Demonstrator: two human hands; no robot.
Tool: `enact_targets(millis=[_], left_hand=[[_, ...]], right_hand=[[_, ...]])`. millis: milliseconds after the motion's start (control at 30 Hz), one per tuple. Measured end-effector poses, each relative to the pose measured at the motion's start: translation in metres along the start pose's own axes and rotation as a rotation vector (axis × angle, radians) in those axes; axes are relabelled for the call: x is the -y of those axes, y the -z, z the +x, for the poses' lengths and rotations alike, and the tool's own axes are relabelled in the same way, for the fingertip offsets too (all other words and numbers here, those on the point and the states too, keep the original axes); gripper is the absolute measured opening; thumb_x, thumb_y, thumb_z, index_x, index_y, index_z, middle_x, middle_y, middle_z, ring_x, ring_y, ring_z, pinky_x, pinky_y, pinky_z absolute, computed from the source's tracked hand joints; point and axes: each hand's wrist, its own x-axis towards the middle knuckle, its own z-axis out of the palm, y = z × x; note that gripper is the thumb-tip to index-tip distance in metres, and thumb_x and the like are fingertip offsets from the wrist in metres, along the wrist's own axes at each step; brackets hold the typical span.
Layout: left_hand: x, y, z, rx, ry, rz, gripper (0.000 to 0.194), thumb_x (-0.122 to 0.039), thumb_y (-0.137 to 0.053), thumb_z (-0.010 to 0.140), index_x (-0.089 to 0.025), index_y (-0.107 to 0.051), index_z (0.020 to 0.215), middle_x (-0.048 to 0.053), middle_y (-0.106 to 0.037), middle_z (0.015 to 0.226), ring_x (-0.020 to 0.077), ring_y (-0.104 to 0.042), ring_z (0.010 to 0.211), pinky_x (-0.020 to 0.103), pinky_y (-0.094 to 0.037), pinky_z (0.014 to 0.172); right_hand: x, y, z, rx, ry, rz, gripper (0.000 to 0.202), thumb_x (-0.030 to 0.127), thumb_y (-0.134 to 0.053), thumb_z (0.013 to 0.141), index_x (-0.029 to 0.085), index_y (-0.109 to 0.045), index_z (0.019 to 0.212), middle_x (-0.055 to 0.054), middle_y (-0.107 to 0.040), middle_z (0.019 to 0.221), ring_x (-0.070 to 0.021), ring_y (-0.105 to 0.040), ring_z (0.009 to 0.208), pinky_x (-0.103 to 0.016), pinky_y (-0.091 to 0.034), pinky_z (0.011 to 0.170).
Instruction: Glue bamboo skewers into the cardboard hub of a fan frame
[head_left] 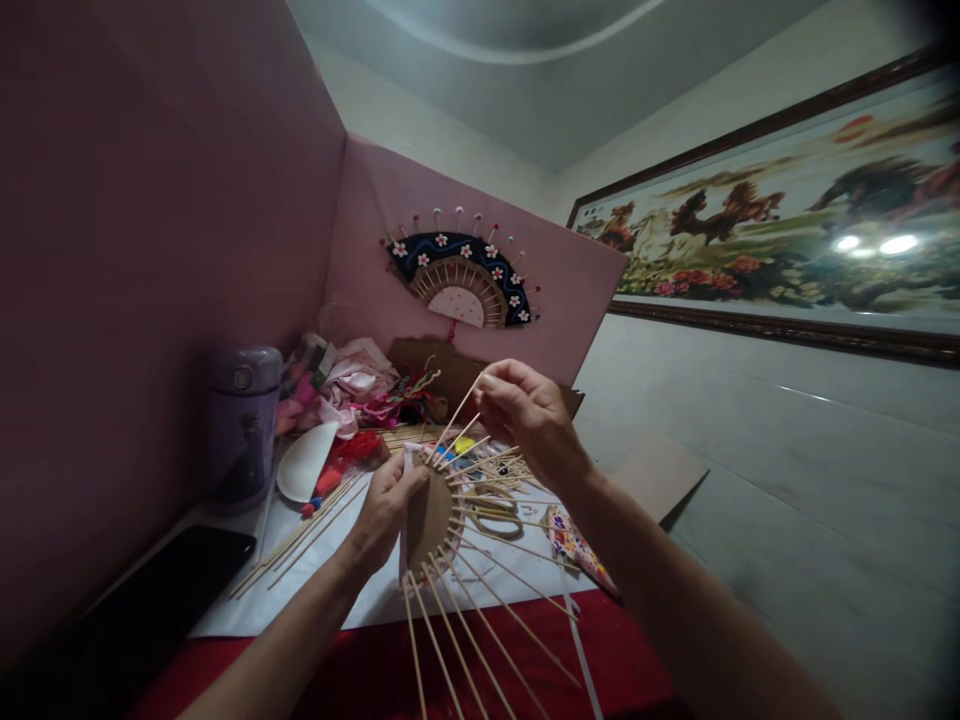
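Observation:
My left hand (382,510) grips the upper edge of a brown half-round cardboard piece (429,525), thumb on its face and fingers behind. Thin wooden sticks (457,620) fan out from the curved rim of that cardboard. With thumb and fingers pinched, my right hand (525,405) holds the outer end of one wooden stick (459,412) whose lower end meets the cardboard's top edge. Beneath the sticks lies a pair of scissors (496,515) on the white sheet.
A decorated fan (465,265) hangs on the pink board at the back. Left stand a purple bottle (244,420), a white half-round dish (306,465), loose sticks (315,530) and a black phone (180,590). Pink cloth (360,370) is heaped behind. A framed horse picture (780,220) hangs right.

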Motion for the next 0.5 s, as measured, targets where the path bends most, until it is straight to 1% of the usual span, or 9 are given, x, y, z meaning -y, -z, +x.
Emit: enact_targets(millis=[67,167,267,333,433,500], left_hand=[[-0.001,0.000,0.000,-0.015,0.040,-0.030,0.018,-0.029,-0.054,0.074,-0.019,-0.059,0.087,0.000,-0.064,0.072,0.0134,-0.057,0.061,0.023,-0.042,0.058],[-0.006,-0.001,0.000,-0.057,0.088,-0.064,0.015,-0.029,-0.055,0.071,-0.018,-0.058,0.082,-0.001,-0.063,0.067,0.0127,-0.057,0.056,0.023,-0.042,0.054],[-0.012,-0.003,0.000,-0.118,0.116,-0.080,0.015,-0.028,-0.058,0.067,-0.018,-0.056,0.077,-0.002,-0.061,0.062,0.0119,-0.055,0.051,0.022,-0.041,0.050],[-0.014,-0.004,0.000,-0.136,0.130,-0.085,0.015,-0.028,-0.058,0.065,-0.017,-0.055,0.076,-0.002,-0.061,0.059,0.0114,-0.054,0.049,0.022,-0.040,0.048],[-0.014,-0.004,0.000,-0.121,0.134,-0.089,0.014,-0.027,-0.057,0.066,-0.017,-0.055,0.076,-0.002,-0.061,0.060,0.0114,-0.055,0.050,0.022,-0.041,0.048],[-0.013,-0.003,0.001,-0.118,0.132,-0.086,0.014,-0.027,-0.056,0.067,-0.017,-0.055,0.076,-0.002,-0.061,0.060,0.0113,-0.055,0.050,0.022,-0.041,0.048]], right_hand=[[0.001,0.011,-0.005,-0.064,-0.068,0.172,0.012,0.028,-0.048,0.078,0.018,-0.044,0.071,0.005,-0.042,0.062,-0.0044,-0.031,0.046,-0.015,-0.024,0.039],[-0.007,0.030,-0.017,-0.218,-0.141,0.243,0.017,0.028,-0.052,0.075,0.017,-0.042,0.065,0.004,-0.043,0.060,-0.0043,-0.031,0.046,-0.015,-0.024,0.038],[-0.028,0.054,-0.030,-0.417,-0.274,0.307,0.020,0.026,-0.059,0.068,0.017,-0.043,0.062,0.003,-0.044,0.058,-0.0049,-0.035,0.047,-0.014,-0.024,0.035],[-0.045,0.070,-0.037,-0.517,-0.382,0.385,0.019,0.022,-0.062,0.064,0.016,-0.044,0.062,0.002,-0.047,0.058,-0.0051,-0.037,0.046,-0.014,-0.024,0.032],[-0.071,0.091,-0.045,-0.586,-0.511,0.412,0.019,0.017,-0.064,0.061,0.015,-0.045,0.058,0.002,-0.046,0.054,-0.0030,-0.032,0.041,-0.013,-0.023,0.030],[-0.084,0.102,-0.050,-0.567,-0.554,0.372,0.019,0.018,-0.065,0.060,0.014,-0.047,0.058,0.002,-0.046,0.052,-0.0023,-0.031,0.040,-0.012,-0.023,0.030]])
